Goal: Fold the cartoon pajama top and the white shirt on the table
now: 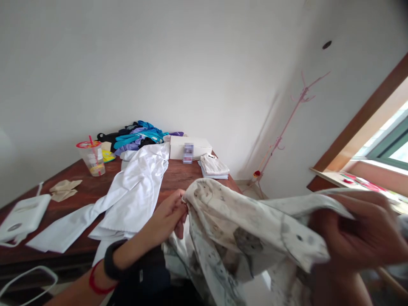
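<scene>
A pale garment point(245, 208) with a grey and brown animal print is stretched in the air between my two hands, its lower part hanging over my lap. My left hand point(172, 216), with a black band and a red cord at the wrist, pinches its left end. On the other side my right hand point(366, 229), somewhat blurred, has its fingers closed round the cloth. A white satin-like garment point(137, 191) lies spread on the dark wooden table point(86, 204), left of and beyond my left hand.
A clothes pile point(137, 138), a white box point(191, 146) and folded clothes point(213, 165) sit along the table's back. To the left are a plastic cup with straw point(92, 157), a beige cloth point(65, 190) and a white device point(24, 219). A pink coat rack point(287, 123) stands right.
</scene>
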`<state>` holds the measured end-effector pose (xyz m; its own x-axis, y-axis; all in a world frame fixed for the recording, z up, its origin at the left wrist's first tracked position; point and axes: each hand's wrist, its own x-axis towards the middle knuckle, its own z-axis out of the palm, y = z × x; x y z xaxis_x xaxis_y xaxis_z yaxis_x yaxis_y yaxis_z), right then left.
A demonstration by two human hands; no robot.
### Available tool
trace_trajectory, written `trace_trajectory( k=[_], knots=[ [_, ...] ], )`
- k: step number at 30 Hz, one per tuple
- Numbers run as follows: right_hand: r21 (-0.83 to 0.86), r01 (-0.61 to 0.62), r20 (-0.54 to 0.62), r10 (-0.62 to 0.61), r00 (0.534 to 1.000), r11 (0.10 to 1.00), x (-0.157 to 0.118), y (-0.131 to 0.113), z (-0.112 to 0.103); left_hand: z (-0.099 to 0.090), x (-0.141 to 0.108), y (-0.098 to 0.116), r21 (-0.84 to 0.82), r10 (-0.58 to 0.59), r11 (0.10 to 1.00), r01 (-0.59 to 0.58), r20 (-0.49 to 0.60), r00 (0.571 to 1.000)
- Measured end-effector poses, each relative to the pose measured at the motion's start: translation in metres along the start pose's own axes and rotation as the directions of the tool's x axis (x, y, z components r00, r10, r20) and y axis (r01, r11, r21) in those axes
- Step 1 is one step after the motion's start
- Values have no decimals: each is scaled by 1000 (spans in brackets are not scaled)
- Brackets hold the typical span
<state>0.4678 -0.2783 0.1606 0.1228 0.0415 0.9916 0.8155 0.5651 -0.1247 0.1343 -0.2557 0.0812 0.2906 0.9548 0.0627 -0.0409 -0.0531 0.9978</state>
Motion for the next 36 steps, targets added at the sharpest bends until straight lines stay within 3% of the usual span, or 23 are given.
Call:
trace_trajectory(
  k=[3, 8, 15, 19, 22, 25, 29, 32, 36],
  knots=[
    [56, 122, 124, -128, 984, 991, 1, -4, 32, -8, 36, -22, -171, -134, 977, 125, -39, 990],
    [44, 73, 227, -81, 971, 996, -17, -3, 66, -2, 61, -56, -413, -186, 900, 137, -80, 979],
    [53, 24, 225, -36, 974, 998, -19, -7, 90, 38, 76, -84, -360, -60, 932, 40, -45, 997],
    [50, 5, 224, -16, 974, 999, -14, -10, 94, 51, 88, -96, -354, -79, 933, 63, -30, 996],
    [57, 2, 215, -14, 977, 998, -11, -9, 92, 53, 90, -96, -412, -110, 903, 123, 55, 992],
    [74, 22, 194, -36, 980, 997, -6, -2, 89, 48, 86, -91, -432, -165, 884, 180, 72, 984],
    [37, 22, 113, -26, 993, 999, 6, 19, 83, 25, 75, -80, -443, -238, 864, 239, 59, 969],
    [-8, 8, 45, -8, 999, 1000, 14, 40, 76, -3, 62, -59, -400, -179, 901, 168, 11, 984],
    [-15, 51, 33, -51, 998, 999, 17, 62, 74, -35, 45, -21, -222, 47, 973, -63, -77, 996]
  ],
)
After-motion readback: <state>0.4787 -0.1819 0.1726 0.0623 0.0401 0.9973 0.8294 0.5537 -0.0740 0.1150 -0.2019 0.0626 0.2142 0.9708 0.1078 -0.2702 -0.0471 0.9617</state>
